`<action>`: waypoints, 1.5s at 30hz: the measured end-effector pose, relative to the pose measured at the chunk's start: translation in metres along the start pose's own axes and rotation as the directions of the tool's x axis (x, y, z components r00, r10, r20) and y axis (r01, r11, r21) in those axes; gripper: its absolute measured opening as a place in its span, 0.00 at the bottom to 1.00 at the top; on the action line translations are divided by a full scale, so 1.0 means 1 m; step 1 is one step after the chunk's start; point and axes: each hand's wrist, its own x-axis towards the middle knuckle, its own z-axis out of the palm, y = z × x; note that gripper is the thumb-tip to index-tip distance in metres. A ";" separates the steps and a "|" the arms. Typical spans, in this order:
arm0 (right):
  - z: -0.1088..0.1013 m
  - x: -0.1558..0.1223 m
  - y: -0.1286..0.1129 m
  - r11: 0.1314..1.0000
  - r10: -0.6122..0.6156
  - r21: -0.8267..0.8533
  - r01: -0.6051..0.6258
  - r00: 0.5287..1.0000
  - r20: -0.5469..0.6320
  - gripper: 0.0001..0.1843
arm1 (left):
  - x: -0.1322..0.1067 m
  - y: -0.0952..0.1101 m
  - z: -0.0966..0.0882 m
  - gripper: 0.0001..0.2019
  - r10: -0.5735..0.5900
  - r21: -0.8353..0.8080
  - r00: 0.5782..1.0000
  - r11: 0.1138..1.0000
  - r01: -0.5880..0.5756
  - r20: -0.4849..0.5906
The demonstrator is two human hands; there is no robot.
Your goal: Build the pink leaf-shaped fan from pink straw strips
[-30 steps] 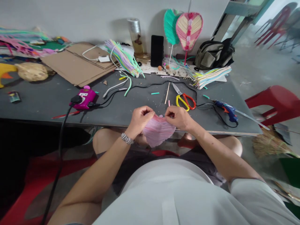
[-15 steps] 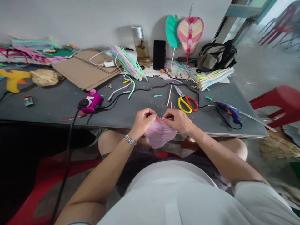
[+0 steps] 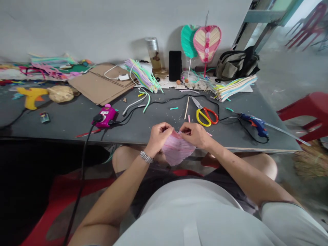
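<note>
Left hand point(image 3: 159, 138) and right hand point(image 3: 194, 135) pinching the top edge of a pink fan point(image 3: 178, 150), both grips clenched on it, above the front of the worktop point(image 3: 133, 131), scissors point(image 3: 203, 117) just beyond.

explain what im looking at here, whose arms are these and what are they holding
There's no machine here. This view comes from a camera worn on a person's head, looking down at their own arms and lap. Their left hand and right hand both pinch the top of a pink fan-shaped piece made of layered strips, just over the edge of a dark grey table. On the table lie red-and-yellow-handled scissors, a blue glue gun, sheets of cardboard and bundles of coloured strips. A finished-looking heart-shaped fan stands at the back by the wall.
</note>
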 end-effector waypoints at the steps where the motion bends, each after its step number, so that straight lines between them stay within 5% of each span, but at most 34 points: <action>1: 0.000 0.001 0.000 1.000 0.003 -0.004 -0.003 1.000 0.006 0.06 | 0.000 0.000 0.000 0.10 0.000 0.004 1.000 1.000 0.000 0.005; 8: -0.001 0.008 0.001 0.999 0.032 0.023 -0.035 0.994 0.100 0.04 | -0.002 0.003 0.001 0.11 0.026 0.004 1.000 1.000 -0.026 0.003; 17: 0.007 0.004 -0.003 0.996 0.084 0.030 -0.087 0.993 0.085 0.04 | -0.021 0.010 -0.004 0.07 0.074 0.159 0.994 0.985 -0.060 -0.079; 45: 0.006 -0.003 -0.003 0.999 -0.027 0.029 0.023 0.993 0.116 0.09 | -0.023 0.005 0.002 0.08 0.118 0.179 0.987 0.979 -0.097 -0.111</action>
